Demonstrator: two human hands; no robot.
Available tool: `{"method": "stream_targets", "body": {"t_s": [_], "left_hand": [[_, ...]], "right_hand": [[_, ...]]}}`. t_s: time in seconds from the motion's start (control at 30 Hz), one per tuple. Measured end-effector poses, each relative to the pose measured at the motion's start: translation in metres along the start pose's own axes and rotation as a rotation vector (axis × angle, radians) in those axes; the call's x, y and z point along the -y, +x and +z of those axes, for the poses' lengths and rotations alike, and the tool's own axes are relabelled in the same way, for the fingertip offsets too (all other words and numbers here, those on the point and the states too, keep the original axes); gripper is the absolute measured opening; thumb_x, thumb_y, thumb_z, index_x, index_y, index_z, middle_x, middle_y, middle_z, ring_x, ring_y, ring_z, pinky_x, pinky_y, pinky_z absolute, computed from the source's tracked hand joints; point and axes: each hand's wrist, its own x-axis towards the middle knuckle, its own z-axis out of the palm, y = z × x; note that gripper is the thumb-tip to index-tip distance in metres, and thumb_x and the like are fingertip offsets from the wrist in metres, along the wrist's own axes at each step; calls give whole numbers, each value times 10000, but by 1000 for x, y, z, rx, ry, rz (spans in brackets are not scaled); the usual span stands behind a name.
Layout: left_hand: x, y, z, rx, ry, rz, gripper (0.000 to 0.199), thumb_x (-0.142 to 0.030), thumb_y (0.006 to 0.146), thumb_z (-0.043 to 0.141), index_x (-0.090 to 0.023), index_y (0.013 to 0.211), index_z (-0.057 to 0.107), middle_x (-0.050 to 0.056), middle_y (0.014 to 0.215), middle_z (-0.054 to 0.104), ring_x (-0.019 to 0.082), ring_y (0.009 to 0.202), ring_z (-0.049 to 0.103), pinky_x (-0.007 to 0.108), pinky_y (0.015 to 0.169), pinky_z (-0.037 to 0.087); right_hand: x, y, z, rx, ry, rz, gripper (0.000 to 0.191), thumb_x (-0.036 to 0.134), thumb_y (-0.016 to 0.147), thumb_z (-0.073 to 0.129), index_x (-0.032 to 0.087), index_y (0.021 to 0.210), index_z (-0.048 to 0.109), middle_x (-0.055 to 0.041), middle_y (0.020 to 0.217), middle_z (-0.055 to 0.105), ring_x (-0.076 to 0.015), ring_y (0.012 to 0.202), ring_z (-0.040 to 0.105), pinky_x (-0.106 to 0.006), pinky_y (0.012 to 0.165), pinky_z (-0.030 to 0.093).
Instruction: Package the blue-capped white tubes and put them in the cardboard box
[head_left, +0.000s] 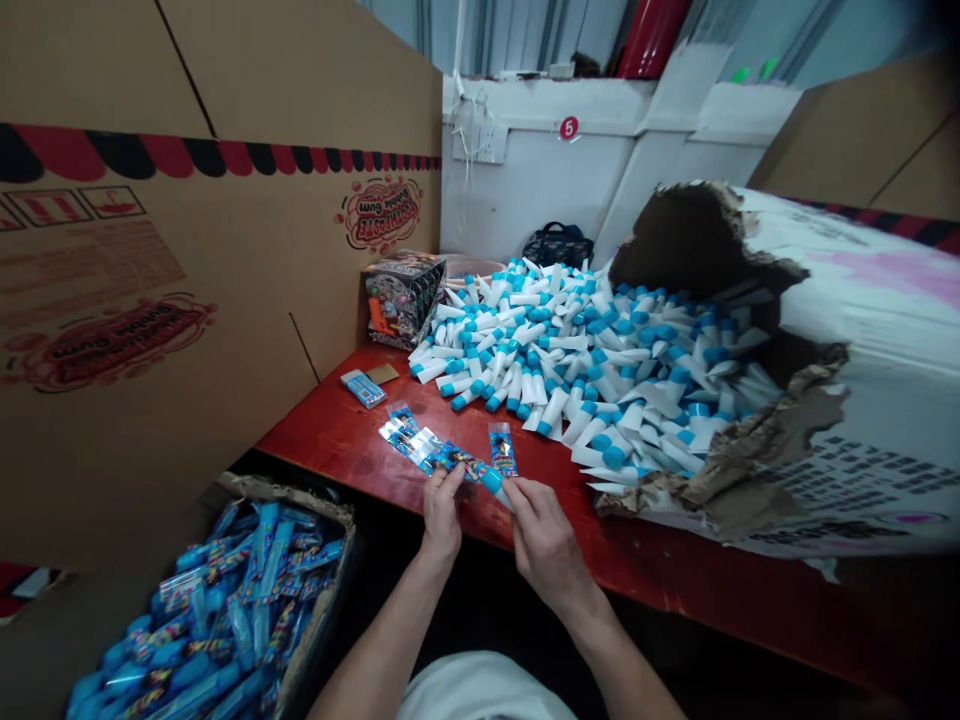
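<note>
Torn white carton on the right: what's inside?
White tubes with blue caps lie in the torn mouth of the carton; anything deeper is hidden by its side and shadow.

I see the torn white carton [877, 330] cut by the right edge — its fine print [900, 468] illegible. The right hand [546, 540] covers part of the held tube [493, 482].

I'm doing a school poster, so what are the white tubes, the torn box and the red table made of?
White tubes: probably smooth plastic; their ends look pressed flat.
Torn box: cardboard, dull outside, with rough brown ripped edges.
Red table: glossy, with reflections; maybe painted wood, not certain.
</note>
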Motion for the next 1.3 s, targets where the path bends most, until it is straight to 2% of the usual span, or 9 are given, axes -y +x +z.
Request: {"method": "stream_targets", "body": {"t_s": [0.2,0.33,0.63,0.77,0.87,0.97,1.07,1.13,1.3], "left_hand": [[1,1,-1,21,58,65,208,-356,711,687,-162,728,616,-27,574,602,112,482,536,235,489,423],[-1,1,0,36,80,54,206,-355,717,687,-166,774,627,-20,632,633,123,532,575,246,545,456],[6,-9,23,218,-211,-174,224,-350,743,672,-148,840,660,57,802,701,186,781,654,314,788,484],[9,-14,34,205,-295,-144,237,-382,773,638,-151,820,660,56,824,691,188,837,650,314,825,477],[4,-13,36,141,-300,-158,266,-412,740,671,-153,794,649,53,816,688,191,838,651,318,833,481],[-5,-7,34,121,-300,-173,313,-459,736,668,-157,813,633,69,844,697,224,872,660,356,837,489],[-8,-4,31,145,-282,-148,351,-487,762,638,-148,851,633,98,885,709,268,920,662,396,841,488],[-3,-9,32,144,-259,-132,378,-506,776,613,-135,836,647,106,854,712,272,897,667,394,828,490],[19,-30,34,187,-168,-218,386,-487,784,599,-110,784,680,112,804,707,252,865,662,339,785,490]], "right_hand": [[0,0,-1,55,-2,6,537,23,859,378,188,1367,431,-131,1164,565,-256,1096,515,-447,935,483],[-3,0,2,27,70,49,541,29,864,376,210,1373,413,-122,1177,551,-243,1089,521,-436,921,497],[-8,-2,24,-47,88,17,568,27,852,382,219,1386,409,-119,1174,561,-244,1098,528,-444,924,497],[-7,6,35,-133,100,52,506,39,859,390,214,1325,482,-111,1115,579,-230,1069,543,-431,918,494],[-6,11,37,-161,121,77,468,63,870,386,199,1306,487,-121,1170,559,-229,1120,524,-422,944,476],[-9,7,35,-158,114,196,367,165,896,431,159,1254,510,-142,1178,564,-245,1110,538,-406,925,474],[-12,-5,34,-2,140,375,220,254,926,420,176,1003,612,-65,836,650,-201,776,630,-302,703,509],[-11,-11,37,66,190,450,252,283,942,381,185,912,612,-30,714,635,-176,641,615,-253,595,469],[-6,-4,42,43,350,568,292,359,935,370,180,863,589,-35,727,630,-164,636,603,-220,550,403]]}}
